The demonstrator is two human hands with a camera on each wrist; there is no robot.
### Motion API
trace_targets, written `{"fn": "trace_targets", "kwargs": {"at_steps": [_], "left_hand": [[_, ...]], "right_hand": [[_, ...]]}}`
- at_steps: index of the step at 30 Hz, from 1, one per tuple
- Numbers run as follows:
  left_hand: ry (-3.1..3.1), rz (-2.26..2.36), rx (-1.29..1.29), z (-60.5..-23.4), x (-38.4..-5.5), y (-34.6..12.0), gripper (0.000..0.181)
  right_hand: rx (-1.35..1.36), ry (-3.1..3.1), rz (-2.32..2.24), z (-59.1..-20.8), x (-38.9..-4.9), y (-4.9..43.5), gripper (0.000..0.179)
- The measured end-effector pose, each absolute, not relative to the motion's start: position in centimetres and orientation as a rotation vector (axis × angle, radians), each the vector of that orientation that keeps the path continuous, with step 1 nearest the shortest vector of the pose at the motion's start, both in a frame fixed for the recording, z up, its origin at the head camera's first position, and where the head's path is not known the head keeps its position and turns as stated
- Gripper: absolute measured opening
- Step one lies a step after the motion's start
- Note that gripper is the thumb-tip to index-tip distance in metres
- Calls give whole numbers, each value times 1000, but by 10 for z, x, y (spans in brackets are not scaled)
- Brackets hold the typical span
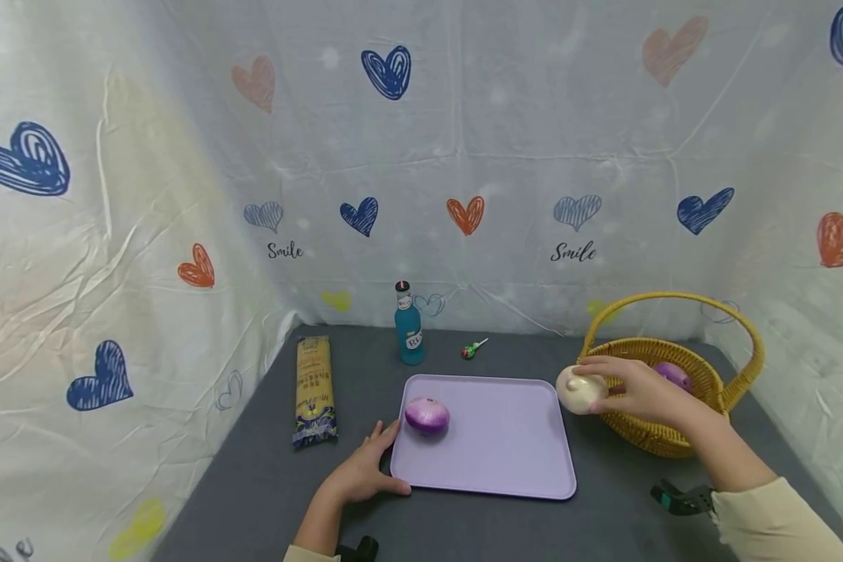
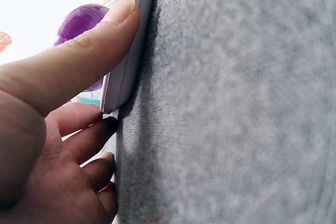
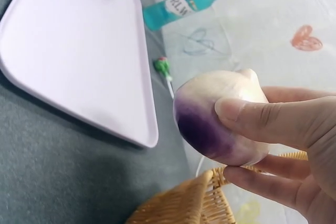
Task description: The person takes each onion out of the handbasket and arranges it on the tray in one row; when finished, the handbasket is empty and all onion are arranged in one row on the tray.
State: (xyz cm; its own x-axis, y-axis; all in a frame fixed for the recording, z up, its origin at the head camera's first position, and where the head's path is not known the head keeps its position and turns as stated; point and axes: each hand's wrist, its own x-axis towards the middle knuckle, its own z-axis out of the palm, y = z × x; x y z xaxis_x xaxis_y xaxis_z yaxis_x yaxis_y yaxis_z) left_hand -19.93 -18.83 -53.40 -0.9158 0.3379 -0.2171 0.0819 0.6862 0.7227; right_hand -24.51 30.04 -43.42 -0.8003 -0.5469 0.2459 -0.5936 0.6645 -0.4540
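My right hand [image 1: 628, 386] holds a round turnip [image 3: 220, 119], white with a dark purple patch and a short stub. It hangs by the near left rim of the yellow wicker basket [image 1: 649, 437], close to the tray's right edge; my thumb presses one side and my fingers the other. At the near left corner of the lilac tray [image 1: 499, 445], my left hand [image 1: 365, 468] grips the rim, thumb along the front edge and fingers at the left side. A purple onion [image 1: 427, 416] lies on the tray's left part. Inside the basket sits another purple round thing [image 1: 672, 376].
Left of the tray lies a long yellow and blue packet [image 1: 314, 390]. Behind the tray stand a blue bottle [image 1: 410, 328] and, lying down, a small lollipop [image 1: 472, 349]. The basket's tall handle [image 1: 674, 296] arches above it. A heart-printed curtain [image 1: 421, 172] borders the grey table.
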Motion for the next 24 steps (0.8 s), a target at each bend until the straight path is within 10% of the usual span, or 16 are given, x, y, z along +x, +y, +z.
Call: {"fn": "trace_targets", "kwargs": {"at_steps": [24], "left_hand": [[2554, 1083, 304, -537, -202, -189, 111]], "right_hand": [[1089, -2745, 1042, -442, -249, 251, 55]]}}
